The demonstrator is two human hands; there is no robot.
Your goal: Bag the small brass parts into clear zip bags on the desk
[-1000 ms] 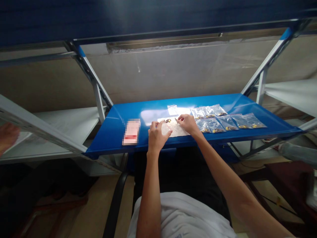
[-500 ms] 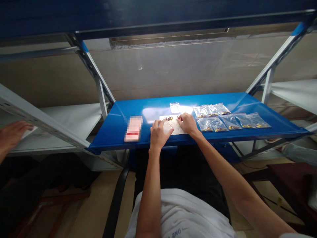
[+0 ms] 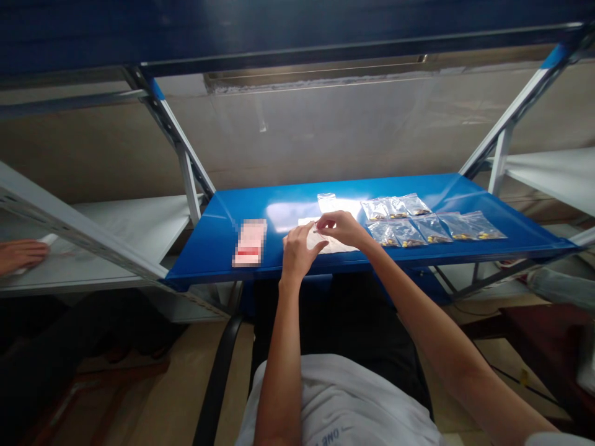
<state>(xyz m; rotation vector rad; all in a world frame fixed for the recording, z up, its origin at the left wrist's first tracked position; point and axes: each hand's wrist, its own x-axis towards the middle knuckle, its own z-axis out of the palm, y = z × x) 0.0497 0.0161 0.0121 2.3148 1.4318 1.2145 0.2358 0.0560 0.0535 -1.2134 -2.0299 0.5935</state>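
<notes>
A white sheet (image 3: 341, 246), paper or cloth, lies near the front edge of the blue shelf top. My left hand (image 3: 297, 249) rests at the sheet's left side, thumb apart from the fingers, holding nothing that I can see. Above the sheet, my right hand (image 3: 343, 228) has its thumb and fingertips pinched together close to the left fingertips. A tiny dark bit shows at that pinch, too small to name. The small pieces on the sheet are now hidden behind my right hand. Just behind the sheet lies a clear zip bag (image 3: 326, 201).
To the right, clear zip bags (image 3: 437, 230) with small yellow and brown pieces lie in two rows. A pinkish-white, blurred-out packet (image 3: 250, 241) lies on the left. Another person's hand (image 3: 23, 255) rests on the neighbouring white shelf (image 3: 121, 235). Metal posts (image 3: 183, 152) flank the blue top.
My right hand has moved left across the sheet, toward my left fingertips, and covers the small pieces. My left hand stays about where it was. The other person's hand has shifted left and down.
</notes>
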